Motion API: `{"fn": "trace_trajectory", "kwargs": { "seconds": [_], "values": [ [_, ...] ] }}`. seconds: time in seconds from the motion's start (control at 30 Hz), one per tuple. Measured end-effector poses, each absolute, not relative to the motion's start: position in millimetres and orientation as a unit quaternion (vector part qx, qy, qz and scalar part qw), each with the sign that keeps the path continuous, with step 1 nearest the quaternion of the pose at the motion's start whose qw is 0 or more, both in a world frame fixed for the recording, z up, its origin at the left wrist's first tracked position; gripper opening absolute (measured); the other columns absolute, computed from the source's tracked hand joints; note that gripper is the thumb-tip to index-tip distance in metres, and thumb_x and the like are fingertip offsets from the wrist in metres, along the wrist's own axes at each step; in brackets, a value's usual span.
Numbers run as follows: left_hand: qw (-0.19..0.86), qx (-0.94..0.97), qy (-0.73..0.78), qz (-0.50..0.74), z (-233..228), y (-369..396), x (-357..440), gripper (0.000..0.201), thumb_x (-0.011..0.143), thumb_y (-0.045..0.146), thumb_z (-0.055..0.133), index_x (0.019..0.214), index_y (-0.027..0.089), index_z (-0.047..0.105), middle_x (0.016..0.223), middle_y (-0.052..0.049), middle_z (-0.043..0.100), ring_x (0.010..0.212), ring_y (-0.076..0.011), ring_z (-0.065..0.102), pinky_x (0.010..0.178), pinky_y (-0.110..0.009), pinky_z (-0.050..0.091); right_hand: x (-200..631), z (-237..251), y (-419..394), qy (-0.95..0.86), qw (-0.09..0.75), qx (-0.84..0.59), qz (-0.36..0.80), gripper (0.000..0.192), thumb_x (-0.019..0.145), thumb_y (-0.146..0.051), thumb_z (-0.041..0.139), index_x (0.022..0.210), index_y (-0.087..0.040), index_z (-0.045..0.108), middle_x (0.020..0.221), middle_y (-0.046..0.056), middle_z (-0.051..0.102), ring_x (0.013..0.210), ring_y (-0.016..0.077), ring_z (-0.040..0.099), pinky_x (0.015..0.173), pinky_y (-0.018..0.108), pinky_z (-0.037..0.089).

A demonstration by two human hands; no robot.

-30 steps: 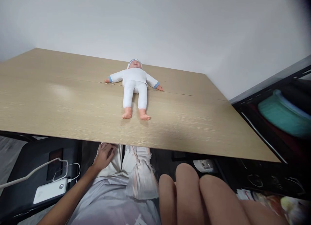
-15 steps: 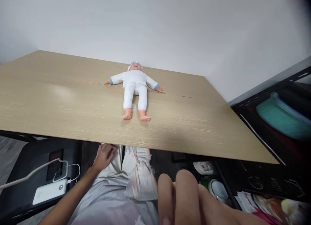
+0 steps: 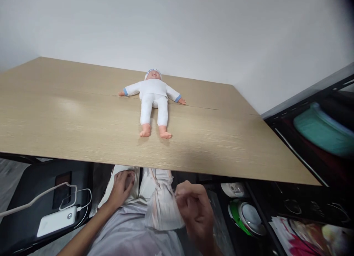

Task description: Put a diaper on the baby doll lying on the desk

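A white disposable diaper (image 3: 163,208), gathered and ruffled with pale orange edging, lies across my lap. Beside its right edge, my right hand (image 3: 195,208) is closed with curled fingers. The fingertips come up to the diaper's edge, but whether they pinch it I cannot make out. My left hand (image 3: 121,186) rests on my left thigh, fingers loosely bent and apart, holding nothing. On the table a baby doll (image 3: 154,95) in a white suit with blue cuffs and a printed white cap lies on its back, arms spread, bare feet toward me.
The wooden table (image 3: 83,138) spans the view before a pale wall. At left, a white power bank (image 3: 56,221) with a cable lies on a black seat (image 3: 30,197). To the right are a green-and-white round container (image 3: 247,217), a black shelf and a teal item (image 3: 323,130).
My right hand has dropped away from near the camera to the diaper's right edge. My left hand stays on my thigh. The doll has not moved.
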State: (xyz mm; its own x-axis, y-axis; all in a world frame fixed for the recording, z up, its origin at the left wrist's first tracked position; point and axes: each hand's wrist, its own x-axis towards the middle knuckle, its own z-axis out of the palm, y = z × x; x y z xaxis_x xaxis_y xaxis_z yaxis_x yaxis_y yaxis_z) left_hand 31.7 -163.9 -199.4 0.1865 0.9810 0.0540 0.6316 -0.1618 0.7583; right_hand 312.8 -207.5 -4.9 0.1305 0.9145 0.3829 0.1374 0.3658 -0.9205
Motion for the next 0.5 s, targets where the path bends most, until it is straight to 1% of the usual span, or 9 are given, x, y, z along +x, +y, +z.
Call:
{"fn": "trace_trajectory", "kwargs": {
  "seconds": [0.03,0.07,0.1,0.17,0.23,0.3,0.37,0.43,0.5],
  "values": [
    [0.328,0.699,0.567,0.285,-195.1,-171.5,37.8,0.032,0.114,0.045,0.054,0.132,0.024,0.071,0.133,-0.012,0.077,0.128,-0.0331,0.067,0.115,-0.053,0.046,327.2,-27.0,-211.8,-0.581,0.551,-0.522,0.295,0.005,0.109,-0.031,0.070,0.113,-0.028,0.072,0.088,0.001,0.068,0.081,0.0183,0.066,0.078,0.031,0.057],
    [0.353,0.693,0.563,0.280,-191.2,-178.2,44.4,0.032,0.113,0.046,0.055,0.132,0.025,0.071,0.133,-0.012,0.077,0.128,-0.0332,0.067,0.114,-0.052,0.048,342.3,-49.6,-216.0,-0.589,0.491,-0.578,0.279,0.016,0.106,-0.029,0.072,0.121,-0.028,0.074,0.094,0.003,0.071,0.088,0.0205,0.070,0.086,0.035,0.059],
    [0.379,0.685,0.558,0.273,-188.2,-183.7,51.2,0.033,0.112,0.047,0.057,0.131,0.025,0.071,0.132,-0.012,0.076,0.127,-0.0334,0.067,0.113,-0.051,0.049,357.0,-72.1,-219.8,-0.584,0.457,-0.620,0.256,0.023,0.102,-0.030,0.072,0.126,-0.027,0.075,0.102,0.005,0.074,0.096,0.0237,0.072,0.095,0.040,0.060],
    [0.439,0.667,0.546,0.255,-186.4,-189.9,65.8,0.035,0.111,0.054,0.059,0.127,0.025,0.073,0.129,-0.011,0.077,0.126,-0.0332,0.068,0.113,-0.049,0.050,381.0,-114.5,-226.1,-0.568,0.408,-0.666,0.259,0.033,0.097,-0.036,0.071,0.128,-0.026,0.077,0.121,0.011,0.077,0.113,0.0308,0.073,0.105,0.049,0.059],
    [0.520,0.626,0.530,0.237,-190.7,-189.9,81.9,0.043,0.108,0.064,0.062,0.117,0.024,0.074,0.122,-0.011,0.078,0.120,-0.0313,0.069,0.110,-0.044,0.050,393.6,-150.6,-231.4,-0.523,0.377,-0.705,0.295,0.044,0.092,-0.049,0.072,0.127,-0.024,0.077,0.128,0.015,0.079,0.121,0.0365,0.074,0.109,0.055,0.059],
    [0.612,0.556,0.513,0.230,-198.9,-185.5,99.3,0.055,0.098,0.077,0.070,0.108,0.023,0.074,0.114,-0.008,0.078,0.114,-0.0288,0.069,0.106,-0.040,0.050,393.8,-177.9,-236.0,-0.471,0.363,-0.726,0.347,0.055,0.088,-0.065,0.074,0.124,-0.024,0.077,0.126,0.016,0.081,0.120,0.0381,0.076,0.105,0.054,0.061],
    [0.677,0.490,0.499,0.230,-207.2,-178.9,116.6,0.067,0.083,0.087,0.079,0.100,0.022,0.072,0.103,-0.005,0.076,0.106,-0.0264,0.069,0.102,-0.038,0.051,384.5,-194.3,-238.2,-0.434,0.361,-0.723,0.398,0.064,0.085,-0.078,0.073,0.121,-0.025,0.076,0.118,0.013,0.082,0.109,0.0355,0.079,0.098,0.050,0.063],
    [0.705,0.452,0.496,0.230,-211.7,-172.0,131.6,0.075,0.069,0.092,0.084,0.088,0.022,0.067,0.091,-0.002,0.072,0.099,-0.0254,0.069,0.099,-0.037,0.053,370.7,-198.7,-235.7,-0.416,0.361,-0.704,0.448,0.070,0.082,-0.087,0.074,0.119,-0.027,0.075,0.105,0.009,0.082,0.098,0.0320,0.079,0.092,0.046,0.063],
    [0.720,0.426,0.500,0.226,-209.7,-166.6,142.4,0.078,0.060,0.094,0.088,0.081,0.022,0.063,0.084,-0.001,0.071,0.095,-0.0264,0.071,0.096,-0.039,0.055,357.1,-191.2,-227.7,-0.393,0.360,-0.681,0.502,0.075,0.077,-0.091,0.077,0.117,-0.027,0.075,0.098,0.006,0.081,0.095,0.0313,0.079,0.089,0.044,0.063]
  ]
}}
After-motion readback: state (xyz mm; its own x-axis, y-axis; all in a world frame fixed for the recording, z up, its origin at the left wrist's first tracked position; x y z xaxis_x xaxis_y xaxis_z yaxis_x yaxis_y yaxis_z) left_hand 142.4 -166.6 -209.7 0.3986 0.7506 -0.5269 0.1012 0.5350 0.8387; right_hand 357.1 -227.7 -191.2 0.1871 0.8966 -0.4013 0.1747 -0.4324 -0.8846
